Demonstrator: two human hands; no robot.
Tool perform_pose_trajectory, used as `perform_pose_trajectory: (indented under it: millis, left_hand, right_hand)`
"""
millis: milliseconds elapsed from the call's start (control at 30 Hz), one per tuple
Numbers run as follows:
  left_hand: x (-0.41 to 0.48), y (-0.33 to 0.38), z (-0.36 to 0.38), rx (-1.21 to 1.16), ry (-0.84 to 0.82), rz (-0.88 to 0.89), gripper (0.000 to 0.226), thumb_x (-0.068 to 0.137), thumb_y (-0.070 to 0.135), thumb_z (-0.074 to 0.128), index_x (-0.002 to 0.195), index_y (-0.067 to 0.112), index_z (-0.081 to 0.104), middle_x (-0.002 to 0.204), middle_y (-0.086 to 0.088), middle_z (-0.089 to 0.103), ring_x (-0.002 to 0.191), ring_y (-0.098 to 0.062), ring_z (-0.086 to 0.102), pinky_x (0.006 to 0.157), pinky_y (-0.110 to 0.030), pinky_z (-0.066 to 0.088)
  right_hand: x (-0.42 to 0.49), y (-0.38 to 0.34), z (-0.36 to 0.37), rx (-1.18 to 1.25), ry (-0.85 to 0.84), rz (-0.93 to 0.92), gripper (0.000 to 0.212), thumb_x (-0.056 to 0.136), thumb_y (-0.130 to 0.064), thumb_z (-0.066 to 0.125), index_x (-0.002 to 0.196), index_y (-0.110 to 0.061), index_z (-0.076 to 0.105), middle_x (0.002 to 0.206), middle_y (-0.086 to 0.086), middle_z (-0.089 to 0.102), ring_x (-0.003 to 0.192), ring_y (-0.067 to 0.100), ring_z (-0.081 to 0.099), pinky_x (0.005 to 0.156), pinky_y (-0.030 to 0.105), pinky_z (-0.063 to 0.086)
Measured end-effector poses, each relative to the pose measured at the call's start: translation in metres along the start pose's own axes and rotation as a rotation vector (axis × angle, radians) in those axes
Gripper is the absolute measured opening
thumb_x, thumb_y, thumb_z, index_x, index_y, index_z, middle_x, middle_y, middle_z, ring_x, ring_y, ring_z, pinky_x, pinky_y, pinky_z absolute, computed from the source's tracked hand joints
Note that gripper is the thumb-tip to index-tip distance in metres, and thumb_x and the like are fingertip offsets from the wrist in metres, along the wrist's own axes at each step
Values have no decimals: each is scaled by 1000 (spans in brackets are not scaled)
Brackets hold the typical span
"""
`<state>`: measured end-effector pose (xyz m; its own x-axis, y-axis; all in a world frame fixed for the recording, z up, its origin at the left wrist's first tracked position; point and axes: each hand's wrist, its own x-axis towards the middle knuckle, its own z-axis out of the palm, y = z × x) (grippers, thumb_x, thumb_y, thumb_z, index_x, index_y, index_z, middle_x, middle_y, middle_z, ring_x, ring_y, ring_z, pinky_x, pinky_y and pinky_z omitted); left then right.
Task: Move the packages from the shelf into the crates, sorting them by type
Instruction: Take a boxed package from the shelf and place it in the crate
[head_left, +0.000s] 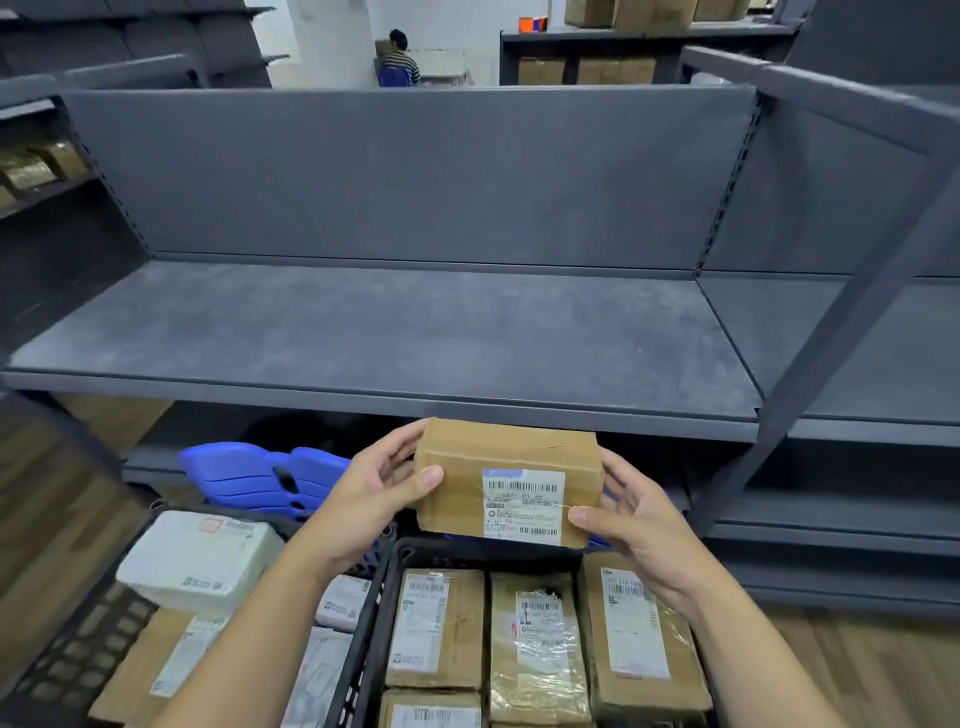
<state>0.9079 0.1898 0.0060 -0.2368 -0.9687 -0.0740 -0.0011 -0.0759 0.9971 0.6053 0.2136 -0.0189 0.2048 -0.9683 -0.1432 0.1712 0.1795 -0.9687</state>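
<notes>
Brown cardboard box (506, 483), oblong, taped, edges a bit crumpled, with a white shipping label (522, 506) with barcodes on the face toward the camera, right of its middle. The box is in the air at 6 o'clock of the view, just below the front lip of the grey metal shelf (363, 322) and above the far rim of the right crate (415, 551). It is held by both hands. The left hand (374, 499) is on the box's 9 o'clock end, thumb pressed flat on the front face and fingers wrapped behind the end. The right hand (634, 525) is on the 3 o'clock end, thumb tip on the label's lower right corner and fingers curled round the back. Both are half-closed round the box. There are two dark plastic crates at 6–7 o'clock, side by side. The right crate holds three brown labelled boxes in a row, plus a fourth cut off by the bottom edge. The left crate (78, 660) holds one big white soft parcel (197, 561) on top, at least two smaller white bags, and one flat brown parcel (156, 665); the arm hides some of it. There is one stack of blue plastic items (260, 475) under the shelf at 8 o'clock of the box. One person (397, 57) is seated far off at 12 o'clock.
</notes>
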Motion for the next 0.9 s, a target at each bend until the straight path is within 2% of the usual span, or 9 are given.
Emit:
perform_pose_trajectory:
  millis: [133,200,300,367,400,500,667,800,900]
  left_hand:
    - [-9,11,4,-4,83,-95,38,96,31,66,134,26,66,127,2,75,119,-18,70,99,-43,57]
    - [-12,14,3,37,106,-149,30,101,35,61,127,23,71,120,-2,77,113,-20,73,90,-41,61]
    - [-13,16,-1,69,128,-195,30,104,39,58,124,22,73,115,-3,79,111,-23,74,79,-35,61]
    - [-13,18,-2,76,143,-214,30,105,40,58,121,22,74,113,-4,79,111,-24,74,80,-38,63]
    - [-12,18,-2,75,146,-225,30,105,40,58,120,22,75,113,-4,79,111,-25,74,84,-42,63]
    - [-13,20,0,60,141,-254,31,105,42,58,118,21,76,113,-5,79,113,-27,73,96,-50,60]
    - [-17,23,5,62,126,-277,36,103,46,58,118,17,75,113,-8,79,111,-29,74,92,-48,62]
    - [-18,29,5,58,133,-201,40,107,51,49,123,25,75,115,0,78,107,-21,74,85,-40,62]
    - [-16,30,9,-20,160,-96,36,108,44,49,133,28,69,127,6,74,121,-15,68,99,-43,57]
  right_hand:
    - [-11,0,10,-156,-37,21,77,87,-19,81,156,-26,46,142,-1,67,122,20,70,97,33,56]
    - [-19,6,16,-296,-37,32,98,87,-16,86,163,-36,28,146,-11,62,117,14,71,95,28,57]
    - [-30,13,25,-618,-22,-18,136,70,-34,97,154,-62,-6,166,-25,27,134,-1,55,102,23,52]
    - [-32,15,32,-1061,78,-211,142,69,-48,95,153,-62,-19,172,-25,-6,142,6,44,90,19,51]
    - [-30,20,33,-1238,149,-384,139,70,-45,95,158,-58,-12,174,-18,-10,146,13,40,86,22,55]
    - [-18,38,32,-1351,254,-813,113,67,-19,97,159,-32,33,170,11,22,153,37,33,98,48,56]
    - [-8,59,48,-1366,397,-1058,78,71,2,86,140,-16,54,153,15,46,140,42,45,105,50,46]
    - [-5,67,54,-1245,432,-1030,77,69,-2,88,138,-12,56,144,12,61,140,38,51,108,49,50]
    - [-16,58,75,-769,454,-572,69,75,-14,88,137,-25,60,137,-10,65,131,9,60,103,24,51]
